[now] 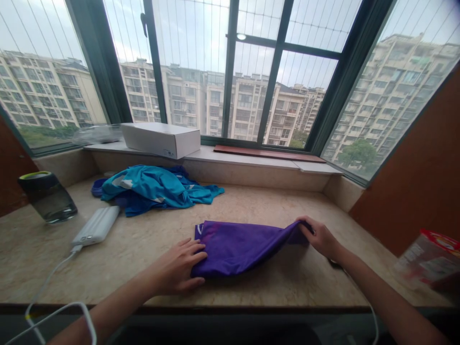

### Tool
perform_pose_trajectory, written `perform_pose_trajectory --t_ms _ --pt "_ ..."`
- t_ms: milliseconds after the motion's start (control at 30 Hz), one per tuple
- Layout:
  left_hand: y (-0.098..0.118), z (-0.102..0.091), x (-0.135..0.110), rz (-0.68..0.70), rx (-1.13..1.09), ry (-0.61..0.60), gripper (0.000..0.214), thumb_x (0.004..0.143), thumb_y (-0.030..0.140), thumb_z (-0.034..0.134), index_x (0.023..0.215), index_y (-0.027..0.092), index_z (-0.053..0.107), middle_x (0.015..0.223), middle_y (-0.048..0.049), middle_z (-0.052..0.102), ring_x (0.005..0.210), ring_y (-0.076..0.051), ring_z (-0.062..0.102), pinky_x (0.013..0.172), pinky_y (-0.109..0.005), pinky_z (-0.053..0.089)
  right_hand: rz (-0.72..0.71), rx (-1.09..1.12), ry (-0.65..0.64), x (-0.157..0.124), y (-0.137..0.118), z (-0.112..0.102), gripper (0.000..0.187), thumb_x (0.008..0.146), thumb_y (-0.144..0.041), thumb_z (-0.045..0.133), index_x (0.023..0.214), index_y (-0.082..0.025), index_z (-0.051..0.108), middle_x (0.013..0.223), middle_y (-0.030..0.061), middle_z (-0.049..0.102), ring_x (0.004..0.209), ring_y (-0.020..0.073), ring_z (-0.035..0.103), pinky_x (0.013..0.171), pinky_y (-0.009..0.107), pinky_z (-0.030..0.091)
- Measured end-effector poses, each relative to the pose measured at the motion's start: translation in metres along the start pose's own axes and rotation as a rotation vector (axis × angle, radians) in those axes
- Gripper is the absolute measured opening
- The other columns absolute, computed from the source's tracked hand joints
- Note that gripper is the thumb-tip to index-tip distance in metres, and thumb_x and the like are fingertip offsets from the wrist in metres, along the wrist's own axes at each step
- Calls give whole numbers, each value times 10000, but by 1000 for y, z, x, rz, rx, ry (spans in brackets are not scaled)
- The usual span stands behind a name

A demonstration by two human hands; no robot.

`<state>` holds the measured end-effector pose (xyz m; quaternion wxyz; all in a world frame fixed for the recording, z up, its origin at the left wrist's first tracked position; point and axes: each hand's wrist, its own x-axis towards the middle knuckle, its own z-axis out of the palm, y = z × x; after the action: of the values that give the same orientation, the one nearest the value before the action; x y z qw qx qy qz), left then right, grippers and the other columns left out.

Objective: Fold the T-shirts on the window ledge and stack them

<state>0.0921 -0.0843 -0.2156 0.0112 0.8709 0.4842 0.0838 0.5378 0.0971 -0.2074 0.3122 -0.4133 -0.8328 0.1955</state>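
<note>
A purple garment (237, 247), folded into a flat oblong, lies on the stone-look counter in front of me. My left hand (181, 266) rests on its left end, fingers spread and lying flat. Pinched in my right hand (319, 235) is the garment's far right corner, lifted off the counter so the right side hangs in a slope. White print shows at the cloth's upper left edge. Farther back on the left lies a crumpled heap of blue garments (154, 189), apart from both hands.
A white power bank (96, 225) with a cable and a dark tumbler (48, 197) stand at the left. On the sill are a white box (160, 139) and a reddish board (269, 154). A clear plastic bag with red (429, 258) sits at the right.
</note>
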Motion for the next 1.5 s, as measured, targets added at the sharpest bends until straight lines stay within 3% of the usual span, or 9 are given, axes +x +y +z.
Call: perform_pose_trajectory --t_ms 267,467,667,867,1000,1100,1200,1333,1500 --pt "-13 31 8 160 125 130 363 885 277 719 1240 216 675 1238 -118 728 1130 -307 703 971 -436 588 49 -5 -73 -44 -18 16 260 1002 -375 468 1072 -212 658 1027 68 738 954 231 684 877 367 534" --pt "-32 55 8 262 245 249 388 910 21 467 1148 219 700 1197 -104 747 1119 -275 719 908 -366 613 101 0 -214 -92 -8 13 232 993 -346 488 1098 -233 662 1083 64 728 949 223 682 816 332 544" --pt "-15 44 17 130 92 282 358 892 30 409 1052 189 687 1008 -96 769 959 -252 752 857 -346 615 103 -47 -1 -112 6 8 224 1018 -359 450 1066 -221 621 972 62 723 883 222 692 786 331 552" --pt "6 -4 13 -350 -545 337 256 953 389 525 1036 217 696 858 -42 762 777 -232 742 692 -270 592 12 -139 369 -61 -15 -26 209 992 -378 522 1064 -225 644 950 56 735 860 229 707 765 319 549" --pt "11 -28 12 -622 -1041 231 447 881 596 609 1059 202 721 975 -58 776 939 -290 738 774 -322 606 -64 -123 298 25 -31 -36 220 974 -372 557 1065 -225 691 991 54 756 906 229 715 823 320 551" --pt "3 -23 11 -699 -1056 167 509 868 632 605 1079 185 724 974 -65 784 964 -293 737 789 -326 599 -85 -193 131 92 -32 -18 246 978 -339 560 1136 -218 703 1083 68 757 979 225 712 907 331 538" --pt "-8 -7 5 -711 -644 181 500 939 556 510 1190 163 689 851 -66 780 806 -269 750 732 -340 593 -67 -406 -51 127 -35 21 332 963 -294 593 1250 -146 672 1271 165 691 1171 282 651 1035 401 483" --pt "-12 10 -2 -481 -57 314 460 981 399 495 1351 153 614 1184 -157 738 1100 -319 705 939 -469 571 -118 -450 -219 110 -47 82 419 959 -312 605 1336 -131 642 1378 198 632 1276 320 596 1097 435 439" --pt "-5 22 3 -108 42 147 369 974 212 528 1311 242 675 1440 -94 621 1315 -280 596 1124 -463 486 -60 -389 -519 62 -51 131 623 997 -586 465 1527 -257 470 1589 141 443 1442 334 445 1165 499 365"
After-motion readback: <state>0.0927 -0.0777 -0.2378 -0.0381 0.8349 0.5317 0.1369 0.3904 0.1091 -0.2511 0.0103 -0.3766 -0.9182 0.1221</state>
